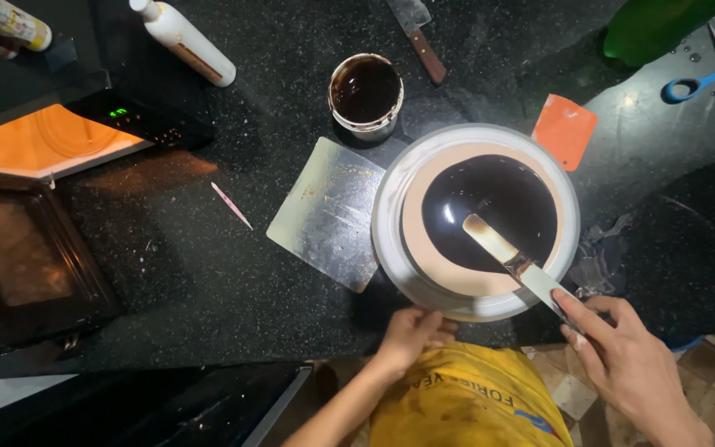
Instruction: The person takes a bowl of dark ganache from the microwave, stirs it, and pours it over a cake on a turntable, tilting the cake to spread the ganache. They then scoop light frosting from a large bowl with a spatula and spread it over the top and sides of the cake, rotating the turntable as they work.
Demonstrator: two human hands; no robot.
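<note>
Oven: an open toaster oven glowed orange at the table's left edge.
Scraper: a steel sheet lay just left of the turntable.
Left hand: the left hand gripped the turntable's near rim, fingers curled on it.
Cake: the chocolate-glazed cake sat on the turntable, beyond both hands.
Right hand: the right hand had its fingers clamped on the palette knife, blade tip resting on the glaze.
Hidden: the knife handle was covered by the fingers.

Metal sheet and cup crowd the turntable's left; counter beyond lies open.
</note>
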